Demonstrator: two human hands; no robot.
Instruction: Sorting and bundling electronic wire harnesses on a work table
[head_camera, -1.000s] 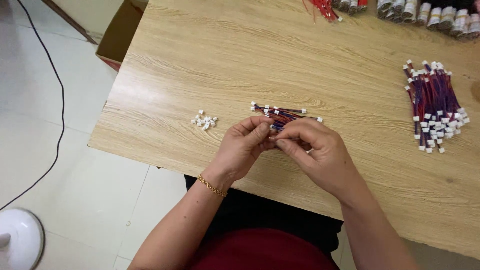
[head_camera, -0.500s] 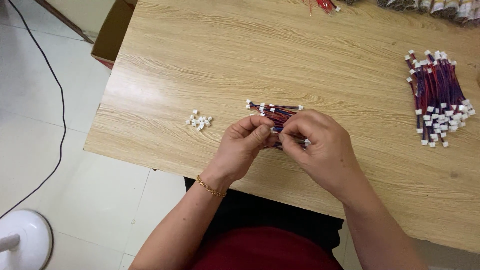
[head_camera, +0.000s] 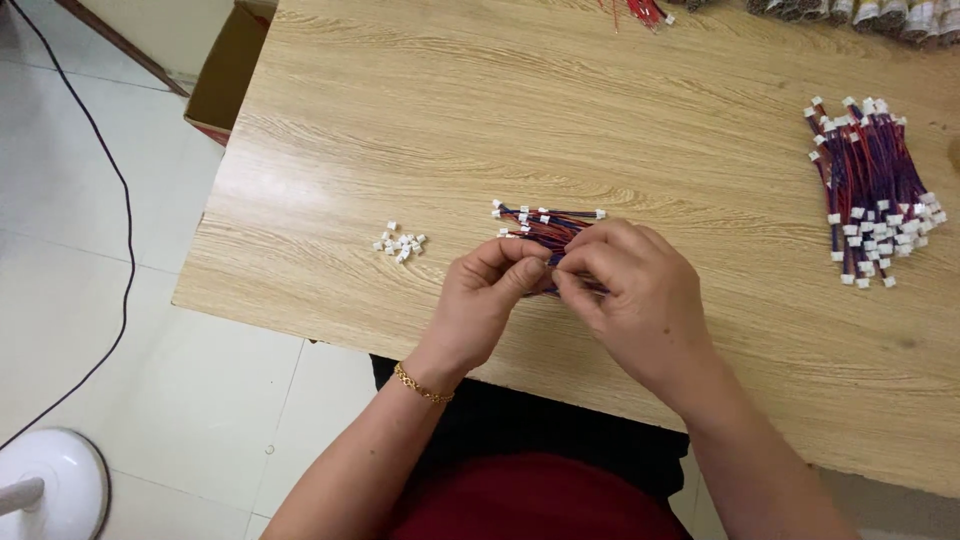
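My left hand (head_camera: 490, 295) and my right hand (head_camera: 630, 300) meet fingertip to fingertip over a wooden table (head_camera: 400, 130). Between them they pinch the end of a thin red and blue wire (head_camera: 556, 262). Just beyond the fingers lies a small bunch of red and blue wires with white plugs (head_camera: 540, 222). A little heap of loose white plastic connectors (head_camera: 399, 243) rests to the left of my left hand. A gold bracelet (head_camera: 420, 385) circles my left wrist. What exactly sits between the fingertips is hidden.
A larger pile of finished red and blue wire leads (head_camera: 875, 195) lies at the table's right side. More wire bundles (head_camera: 860, 10) line the far edge. A cardboard box (head_camera: 230, 70), a black cable (head_camera: 110, 200) and a white fan base (head_camera: 45, 485) are on the floor at left.
My hands stay together over the small bunch, fingers shifting slightly. The view has drifted a little; nothing on the table has moved.
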